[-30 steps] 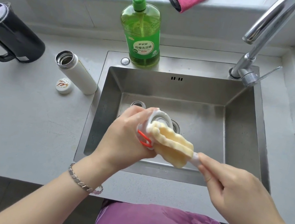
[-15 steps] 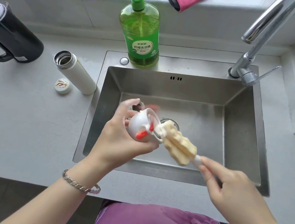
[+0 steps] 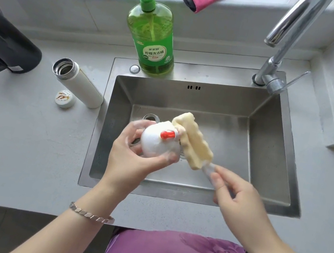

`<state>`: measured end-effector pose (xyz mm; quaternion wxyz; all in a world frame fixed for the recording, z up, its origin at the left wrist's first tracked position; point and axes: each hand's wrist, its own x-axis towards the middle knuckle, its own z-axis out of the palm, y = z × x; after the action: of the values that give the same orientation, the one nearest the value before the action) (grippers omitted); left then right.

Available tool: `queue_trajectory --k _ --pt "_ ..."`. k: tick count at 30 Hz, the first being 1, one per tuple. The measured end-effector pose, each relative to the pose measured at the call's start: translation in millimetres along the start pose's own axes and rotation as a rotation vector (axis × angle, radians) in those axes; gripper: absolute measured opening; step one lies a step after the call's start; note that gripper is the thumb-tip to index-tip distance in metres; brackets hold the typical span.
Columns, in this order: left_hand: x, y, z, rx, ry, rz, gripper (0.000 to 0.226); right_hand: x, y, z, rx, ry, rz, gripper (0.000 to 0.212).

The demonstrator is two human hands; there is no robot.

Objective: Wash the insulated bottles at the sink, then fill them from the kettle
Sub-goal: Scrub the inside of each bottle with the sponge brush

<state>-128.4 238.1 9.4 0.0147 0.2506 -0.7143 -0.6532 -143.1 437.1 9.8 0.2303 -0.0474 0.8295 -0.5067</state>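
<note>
Light, soapy and probably slippery, the lid [image 3: 156, 146] sits cupped in the left hand [image 3: 131, 162]; the right hand [image 3: 237, 201] pinches the soft sponge brush [image 3: 195, 144] by its handle.

Printed on the label of the tall green plastic pump bottle [image 3: 152, 35] beyond the left hand's [image 3: 131, 160] grip: "柠檬洗洁精"; smaller lines illegible. Gold mark on the small white round lid [image 3: 64, 98] leftward of the grip, unreadable.
</note>
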Motion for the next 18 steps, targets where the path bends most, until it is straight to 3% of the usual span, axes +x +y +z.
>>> queue_trajectory --k 5,12,18 --pt "0.7 4.3 0.7 -0.076 0.004 0.043 0.065 0.8 -3.2 10.4 0.019 -0.007 -0.033 0.026" --pt "4.4 2.2 2.9 -0.025 0.08 0.006 0.057 -9.5 -0.2 7.5 -0.062 0.109 -0.113 0.023" --pt "9.6 -1.3 1.2 0.237 0.132 -0.009 0.056 -11.6 5.4 8.2 -0.275 0.134 -0.134 0.024"
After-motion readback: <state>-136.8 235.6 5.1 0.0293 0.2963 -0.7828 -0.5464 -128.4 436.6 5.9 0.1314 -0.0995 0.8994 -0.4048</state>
